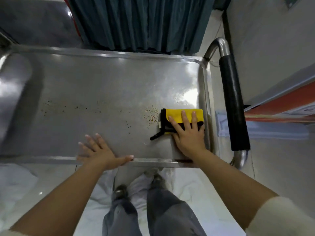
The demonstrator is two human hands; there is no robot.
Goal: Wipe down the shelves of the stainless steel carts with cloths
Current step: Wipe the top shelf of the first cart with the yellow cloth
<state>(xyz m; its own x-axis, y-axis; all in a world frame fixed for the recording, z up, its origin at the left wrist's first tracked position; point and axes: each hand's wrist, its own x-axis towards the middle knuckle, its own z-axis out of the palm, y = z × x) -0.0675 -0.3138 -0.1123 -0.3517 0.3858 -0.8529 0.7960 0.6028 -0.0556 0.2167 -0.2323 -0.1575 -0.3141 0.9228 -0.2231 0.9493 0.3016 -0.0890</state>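
The stainless steel cart's top shelf (105, 79) fills the middle of the view, with a raised rim all round. Dark and reddish crumbs (151, 114) are scattered in a line across it, thickest just left of the cloth. A folded yellow cloth with black edging (175, 114) lies flat near the shelf's right end. My right hand (187, 132) presses on it with straight fingers. My left hand (100, 150) lies flat on the shelf at its near rim, fingers spread, thumb along the edge.
The cart's handle with a black foam grip (233, 106) runs along the right end. A dark teal curtain (141, 23) hangs behind the cart. A metal and orange unit (281, 92) stands at the right. My legs and shoes (153, 183) are below on the pale floor.
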